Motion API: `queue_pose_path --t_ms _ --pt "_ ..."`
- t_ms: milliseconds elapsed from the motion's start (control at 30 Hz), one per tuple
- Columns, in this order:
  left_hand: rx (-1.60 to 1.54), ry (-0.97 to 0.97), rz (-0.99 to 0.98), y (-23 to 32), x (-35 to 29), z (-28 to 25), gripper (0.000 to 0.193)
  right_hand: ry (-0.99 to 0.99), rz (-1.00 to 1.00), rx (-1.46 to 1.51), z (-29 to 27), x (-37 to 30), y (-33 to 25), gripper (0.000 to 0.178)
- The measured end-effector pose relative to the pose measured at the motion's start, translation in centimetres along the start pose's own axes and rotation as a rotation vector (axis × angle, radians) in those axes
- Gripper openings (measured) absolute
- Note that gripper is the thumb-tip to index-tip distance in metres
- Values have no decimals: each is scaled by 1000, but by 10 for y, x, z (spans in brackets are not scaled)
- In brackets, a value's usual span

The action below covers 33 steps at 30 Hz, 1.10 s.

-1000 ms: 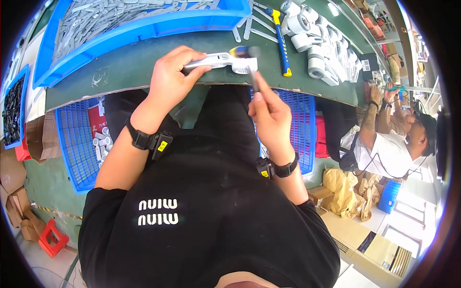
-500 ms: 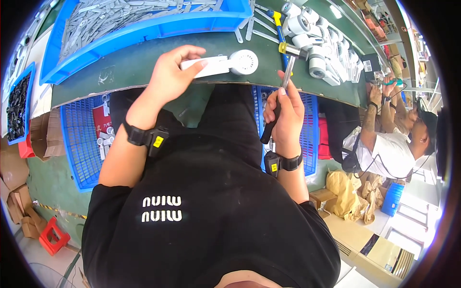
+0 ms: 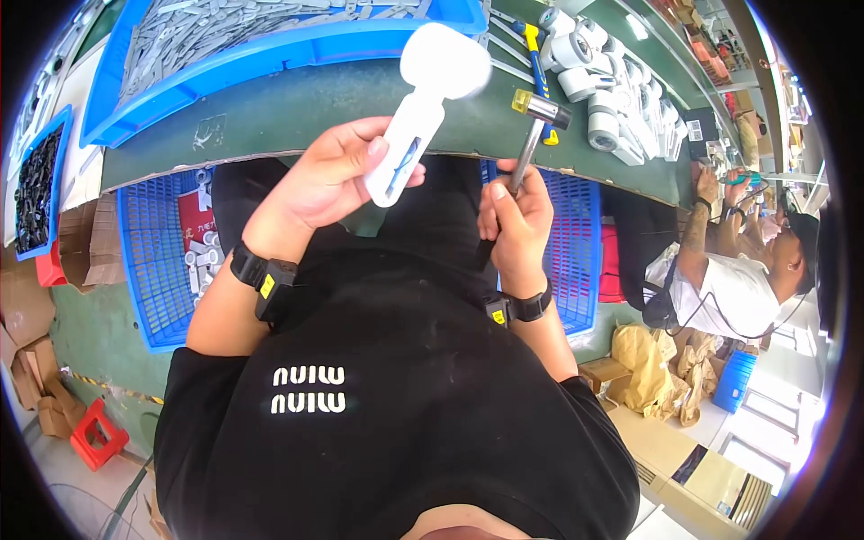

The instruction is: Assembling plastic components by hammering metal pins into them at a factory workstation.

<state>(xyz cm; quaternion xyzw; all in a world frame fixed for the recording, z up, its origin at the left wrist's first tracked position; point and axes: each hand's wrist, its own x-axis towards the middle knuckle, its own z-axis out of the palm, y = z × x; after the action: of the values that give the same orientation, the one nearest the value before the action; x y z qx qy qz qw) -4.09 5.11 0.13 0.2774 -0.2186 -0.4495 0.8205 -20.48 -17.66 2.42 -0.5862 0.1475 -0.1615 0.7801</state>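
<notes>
My left hand is closed round the lower end of a white plastic shower head. The round head points up and away, and a long slot shows in its handle. My right hand grips a small mallet by its handle, most of which my fingers hide. The mallet head, with a metal body and a yellow face at one end, stands up beyond the fist, apart from the white piece. Both hands are in front of the near edge of the green worktable.
A blue tray of grey strips lies across the table's far left. At far right are several white parts and a yellow-and-blue hammer. Blue crates stand below. A co-worker sits at right.
My left hand has turned the white piece from lying sideways to upright, lifting its round end and showing the slotted side. My right hand has come slightly left and closer with the mallet.
</notes>
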Motion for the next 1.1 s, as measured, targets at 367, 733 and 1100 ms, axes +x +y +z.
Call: queue_pose_path --t_ms 367,733,1100 --pt "90 224 96 -25 14 14 41 15 -306 -422 65 37 21 39" --pt "1925 156 746 40 18 37 20 -192 63 -423 37 107 1 29" --pt "1953 141 562 28 52 25 16 -225 73 -386 31 107 5 30"
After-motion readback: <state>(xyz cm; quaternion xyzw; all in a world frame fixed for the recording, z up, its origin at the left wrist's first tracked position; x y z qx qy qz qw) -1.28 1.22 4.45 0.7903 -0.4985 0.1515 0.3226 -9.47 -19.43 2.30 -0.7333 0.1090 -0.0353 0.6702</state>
